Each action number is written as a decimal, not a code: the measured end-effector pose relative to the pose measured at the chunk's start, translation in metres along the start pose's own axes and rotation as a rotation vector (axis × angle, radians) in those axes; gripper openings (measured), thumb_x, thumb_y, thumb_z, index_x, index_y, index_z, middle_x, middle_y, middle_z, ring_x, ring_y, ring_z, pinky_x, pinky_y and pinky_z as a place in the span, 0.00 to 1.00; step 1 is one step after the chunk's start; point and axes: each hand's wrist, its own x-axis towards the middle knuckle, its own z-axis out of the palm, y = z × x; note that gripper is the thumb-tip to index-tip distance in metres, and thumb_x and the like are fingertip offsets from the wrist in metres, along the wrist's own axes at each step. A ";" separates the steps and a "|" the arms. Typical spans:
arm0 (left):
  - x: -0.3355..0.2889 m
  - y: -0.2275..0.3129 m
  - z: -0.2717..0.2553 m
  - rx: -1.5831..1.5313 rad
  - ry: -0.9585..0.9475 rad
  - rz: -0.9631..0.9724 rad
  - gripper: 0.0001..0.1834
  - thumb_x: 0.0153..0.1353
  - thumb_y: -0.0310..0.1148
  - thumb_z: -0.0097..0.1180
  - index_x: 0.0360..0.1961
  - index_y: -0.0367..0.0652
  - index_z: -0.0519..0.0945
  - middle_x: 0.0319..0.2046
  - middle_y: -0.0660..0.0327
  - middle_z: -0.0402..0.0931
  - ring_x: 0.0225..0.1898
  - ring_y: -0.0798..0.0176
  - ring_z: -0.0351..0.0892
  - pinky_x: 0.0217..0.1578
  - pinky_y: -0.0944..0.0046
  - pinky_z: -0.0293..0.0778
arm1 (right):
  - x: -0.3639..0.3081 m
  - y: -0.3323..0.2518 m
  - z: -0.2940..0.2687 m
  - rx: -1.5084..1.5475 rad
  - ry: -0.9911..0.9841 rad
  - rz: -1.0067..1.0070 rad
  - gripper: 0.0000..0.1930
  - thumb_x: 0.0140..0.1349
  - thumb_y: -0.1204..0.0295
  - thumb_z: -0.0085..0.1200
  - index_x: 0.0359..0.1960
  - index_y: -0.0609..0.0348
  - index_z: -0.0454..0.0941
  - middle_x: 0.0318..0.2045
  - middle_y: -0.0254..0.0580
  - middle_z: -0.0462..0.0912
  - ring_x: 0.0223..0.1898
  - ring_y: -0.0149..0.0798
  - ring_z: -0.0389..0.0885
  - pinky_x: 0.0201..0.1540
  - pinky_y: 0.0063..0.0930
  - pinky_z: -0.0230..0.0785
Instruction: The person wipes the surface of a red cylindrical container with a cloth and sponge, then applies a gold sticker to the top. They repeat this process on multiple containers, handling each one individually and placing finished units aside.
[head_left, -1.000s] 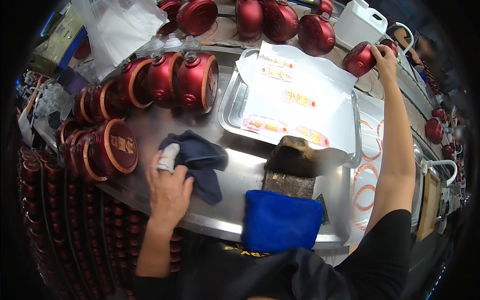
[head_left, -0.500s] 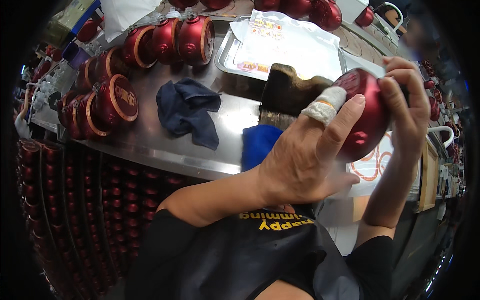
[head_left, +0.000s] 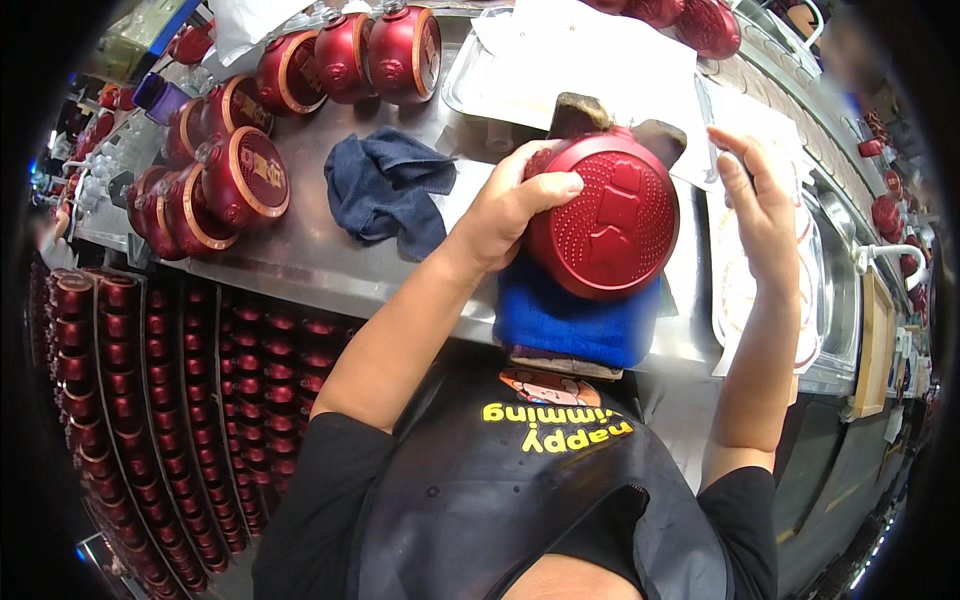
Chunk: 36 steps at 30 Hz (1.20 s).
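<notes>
My left hand (head_left: 505, 208) grips a round, glossy red bottle (head_left: 628, 215) by its left side. The thumb lies on the front; the other fingers are hidden behind. The bottle's round face, embossed with dots and raised shapes, is turned up toward me. It is over a blue cloth (head_left: 590, 320) and in front of a dark, notched wooden block (head_left: 578, 112); whether it touches either I cannot tell. To the right of the bottle, my right hand (head_left: 755, 195) is raised with nothing in it, its fingers apart, near a white sheet with orange ring marks (head_left: 740, 270).
Several red bottles with gold-coloured rims (head_left: 245, 175) stand at the left of the metal table (head_left: 330, 285). A crumpled navy cloth (head_left: 385, 185) lies left of my left hand. Behind the block is a tray (head_left: 465, 85) with white paper. Racks of red bottles (head_left: 185, 400) fill the lower left.
The bottle has come left and turned so its embossed face shows. My right hand has let go of it and moved away. My left hand has shifted to the bottle's left side.
</notes>
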 end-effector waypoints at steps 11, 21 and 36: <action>-0.011 -0.008 -0.001 0.367 0.182 0.108 0.32 0.66 0.41 0.62 0.64 0.32 0.69 0.51 0.57 0.79 0.52 0.68 0.76 0.57 0.65 0.72 | 0.109 0.123 0.092 -0.598 -0.385 -0.113 0.25 0.67 0.81 0.49 0.58 0.35 0.86 0.65 0.40 0.73 0.67 0.45 0.71 0.66 0.38 0.70; -0.008 -0.011 -0.002 0.216 0.132 0.036 0.36 0.66 0.42 0.62 0.68 0.32 0.65 0.58 0.53 0.75 0.60 0.64 0.73 0.64 0.61 0.67 | 0.102 0.181 0.035 -0.858 -0.089 0.226 0.15 0.64 0.61 0.59 0.45 0.55 0.89 0.59 0.51 0.79 0.64 0.51 0.73 0.61 0.50 0.70; -0.009 -0.007 0.005 0.431 0.216 0.104 0.36 0.67 0.46 0.63 0.65 0.29 0.67 0.57 0.49 0.76 0.57 0.62 0.76 0.61 0.61 0.71 | 0.096 0.160 0.019 -0.610 0.207 -0.066 0.08 0.64 0.69 0.61 0.39 0.61 0.85 0.53 0.50 0.83 0.55 0.58 0.78 0.59 0.48 0.71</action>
